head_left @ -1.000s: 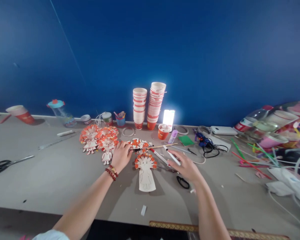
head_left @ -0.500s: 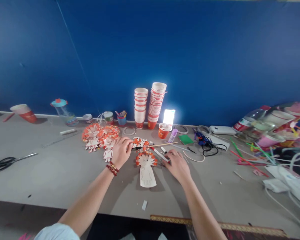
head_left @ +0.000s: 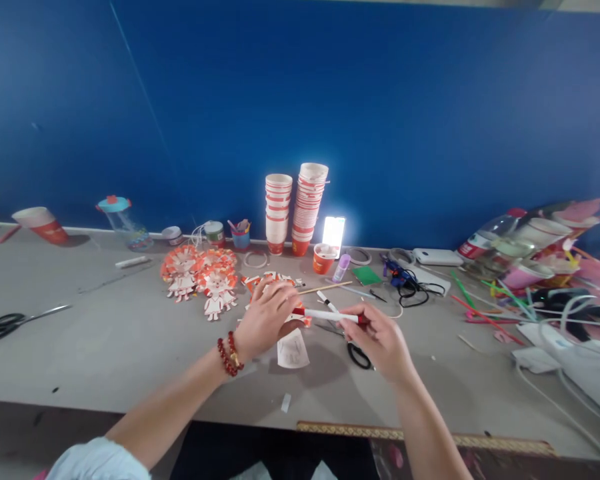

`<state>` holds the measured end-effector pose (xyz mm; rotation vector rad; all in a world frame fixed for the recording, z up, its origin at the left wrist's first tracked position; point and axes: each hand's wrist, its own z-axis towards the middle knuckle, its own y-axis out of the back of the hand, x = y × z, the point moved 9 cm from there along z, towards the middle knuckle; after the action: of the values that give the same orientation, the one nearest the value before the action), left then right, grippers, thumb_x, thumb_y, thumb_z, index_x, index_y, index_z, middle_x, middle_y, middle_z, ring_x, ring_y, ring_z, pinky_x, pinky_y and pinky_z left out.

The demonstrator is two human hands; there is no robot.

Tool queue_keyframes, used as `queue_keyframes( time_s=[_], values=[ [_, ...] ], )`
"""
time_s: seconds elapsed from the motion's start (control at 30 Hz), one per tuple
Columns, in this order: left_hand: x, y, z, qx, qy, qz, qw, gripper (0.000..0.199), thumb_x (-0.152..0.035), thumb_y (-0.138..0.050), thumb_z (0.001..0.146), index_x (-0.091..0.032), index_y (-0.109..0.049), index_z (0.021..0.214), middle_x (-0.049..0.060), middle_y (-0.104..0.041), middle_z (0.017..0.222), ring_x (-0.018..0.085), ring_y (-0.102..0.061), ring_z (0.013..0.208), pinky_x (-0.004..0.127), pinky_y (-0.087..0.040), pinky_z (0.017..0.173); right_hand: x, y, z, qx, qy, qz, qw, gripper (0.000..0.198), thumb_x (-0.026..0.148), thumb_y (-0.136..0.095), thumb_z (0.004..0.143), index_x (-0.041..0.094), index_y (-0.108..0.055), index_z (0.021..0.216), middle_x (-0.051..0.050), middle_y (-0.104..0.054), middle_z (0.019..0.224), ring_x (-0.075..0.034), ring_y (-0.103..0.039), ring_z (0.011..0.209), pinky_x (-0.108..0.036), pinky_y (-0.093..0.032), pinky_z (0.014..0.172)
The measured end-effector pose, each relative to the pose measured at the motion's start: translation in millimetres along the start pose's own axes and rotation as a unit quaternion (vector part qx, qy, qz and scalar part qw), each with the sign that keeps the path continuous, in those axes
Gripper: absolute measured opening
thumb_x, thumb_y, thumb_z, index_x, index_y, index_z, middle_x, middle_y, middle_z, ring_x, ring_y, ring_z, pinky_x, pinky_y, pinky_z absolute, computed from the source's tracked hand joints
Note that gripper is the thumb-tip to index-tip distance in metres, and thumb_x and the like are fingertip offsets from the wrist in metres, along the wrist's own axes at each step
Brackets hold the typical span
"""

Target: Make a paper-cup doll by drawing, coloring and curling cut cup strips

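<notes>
A white marker with red ends (head_left: 327, 315) lies level between my two hands, above the table. My right hand (head_left: 380, 340) pinches its right end with thumb and fingers. At the other red end, the curled fingers of my left hand (head_left: 270, 317) close round the tip. Below them lies a white cut-paper piece (head_left: 293, 350) with faint drawn lines; my left hand hides part of it. Black-handled scissors (head_left: 359, 355) lie beside my right hand. Behind the marker are a second, black-and-white marker (head_left: 327, 301), orange-and-white paper scraps (head_left: 275, 279) and a thin wooden stick (head_left: 325, 288).
Finished-looking paper figures (head_left: 215, 290) with orange fringes lie left of my hands. Two stacks of paper cups (head_left: 279, 217) stand by the blue wall near a lit phone (head_left: 334, 235). Other scissors (head_left: 10, 325) lie far left. Cups, bottles and cables (head_left: 530, 267) crowd the right.
My right hand has lifted the red-ended marker from the table. My left hand has moved right and come to its other end, over the paper piece. The scissors' handle now shows.
</notes>
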<state>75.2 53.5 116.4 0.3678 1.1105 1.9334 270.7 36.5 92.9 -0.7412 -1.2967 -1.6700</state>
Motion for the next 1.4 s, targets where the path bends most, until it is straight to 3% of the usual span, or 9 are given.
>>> queue_keyframes(
  time_s=[0.2, 0.4, 0.6, 0.77, 0.9, 0.93, 1.1, 1.23, 1.4],
  values=[
    [-27.2, -2.1, -3.9, 0.035, -0.035, -0.013, 0.999, 0.016, -0.03, -0.046, 0.096, -0.02, -0.056, 0.088, 0.006, -0.064, 0.088, 0.023, -0.058, 0.088, 0.047, -0.036, 0.099, 4.1, -41.5, -4.3, -0.025, -0.061, 0.278, 0.958, 0.028, 0.044, -0.064, 0.082, 0.02, -0.053, 0.073, 0.004, -0.051, 0.052, -0.008, -0.041, 0.043, -0.02, -0.031, 0.041],
    [-41.1, -2.9, -11.8, 0.041, -0.055, -0.058, 0.996, 0.032, -0.038, -0.037, 0.099, -0.016, -0.054, 0.084, 0.005, -0.061, 0.078, 0.021, -0.057, 0.076, 0.037, -0.042, 0.078, 16.6, -79.6, -1.8, 0.023, -0.07, 0.349, 0.934, 0.037, 0.045, -0.066, 0.083, 0.02, -0.046, 0.065, 0.01, -0.038, 0.043, -0.004, -0.027, 0.037, -0.018, -0.02, 0.039],
    [-46.5, -2.1, -22.8, 0.109, 0.018, -0.197, 0.974, 0.049, -0.048, -0.022, 0.101, -0.017, -0.052, 0.077, 0.004, -0.059, 0.071, 0.018, -0.054, 0.067, 0.03, -0.037, 0.067, 14.5, -87.9, -20.3, 0.053, -0.088, 0.378, 0.92, 0.039, 0.042, -0.069, 0.083, 0.019, -0.045, 0.062, 0.009, -0.04, 0.041, -0.003, -0.026, 0.034, -0.018, -0.017, 0.036],
    [-48.0, -12.7, -42.5, 0.227, 0.127, -0.367, 0.893, 0.043, -0.046, -0.032, 0.1, -0.017, -0.054, 0.078, 0.0, -0.057, 0.071, 0.013, -0.05, 0.065, 0.023, -0.036, 0.062, 5.2, -94.8, -37.4, 0.05, -0.135, 0.42, 0.896, 0.041, 0.044, -0.07, 0.08, 0.02, -0.044, 0.062, 0.01, -0.038, 0.04, -0.003, -0.023, 0.033, -0.017, -0.014, 0.034],
    [-34.5, -20.8, -89.5, 0.306, 0.255, -0.523, 0.753, 0.051, -0.052, -0.027, 0.099, -0.018, -0.038, 0.063, -0.004, -0.036, 0.056, 0.009, -0.034, 0.051, 0.021, -0.032, 0.051, -10.2, -26.8, -34.3, -0.134, -0.09, 0.464, 0.871, 0.039, 0.037, -0.072, 0.079, 0.02, -0.041, 0.062, 0.01, -0.037, 0.043, -0.002, -0.017, 0.034, -0.017, -0.012, 0.035],
    [-25.8, -18.1, -98.4, 0.289, 0.282, -0.532, 0.744, 0.05, -0.051, -0.024, 0.099, -0.019, -0.036, 0.063, -0.005, -0.033, 0.056, 0.009, -0.031, 0.05, 0.021, -0.032, 0.05, -14.9, -11.5, -34.3, -0.167, -0.081, 0.475, 0.86, 0.038, 0.034, -0.07, 0.082, 0.021, -0.04, 0.063, 0.011, -0.033, 0.041, -0.003, -0.016, 0.035, -0.017, -0.014, 0.035],
    [-3.9, 13.6, -90.8, 0.139, 0.18, -0.378, 0.898, 0.03, -0.039, -0.038, 0.098, -0.018, -0.042, 0.076, -0.001, -0.045, 0.072, 0.012, -0.042, 0.065, 0.023, -0.036, 0.063, -26.3, -6.4, -32.4, -0.148, -0.083, 0.503, 0.847, 0.037, 0.036, -0.066, 0.085, 0.021, -0.039, 0.064, 0.01, -0.031, 0.042, -0.006, -0.014, 0.039, -0.018, -0.018, 0.038],
    [-9.6, 9.6, -73.3, 0.093, 0.091, -0.33, 0.935, 0.014, -0.026, -0.041, 0.098, -0.019, -0.047, 0.088, 0.002, -0.054, 0.084, 0.015, -0.051, 0.078, 0.025, -0.041, 0.073, -22.0, -21.9, -30.1, -0.127, -0.058, 0.514, 0.846, 0.038, 0.042, -0.065, 0.084, 0.022, -0.039, 0.065, 0.01, -0.027, 0.043, -0.008, -0.013, 0.042, -0.018, -0.018, 0.039],
    [2.8, -8.3, -63.7, 0.082, 0.076, -0.291, 0.95, 0.011, -0.021, -0.041, 0.098, -0.019, -0.051, 0.094, 0.006, -0.06, 0.094, 0.017, -0.056, 0.089, 0.028, -0.044, 0.081, -16.6, -20.1, -27.8, -0.126, -0.016, 0.479, 0.868, 0.031, 0.043, -0.068, 0.082, 0.023, -0.048, 0.07, 0.008, -0.033, 0.048, -0.008, -0.022, 0.044, -0.02, -0.025, 0.043]
  ],
)
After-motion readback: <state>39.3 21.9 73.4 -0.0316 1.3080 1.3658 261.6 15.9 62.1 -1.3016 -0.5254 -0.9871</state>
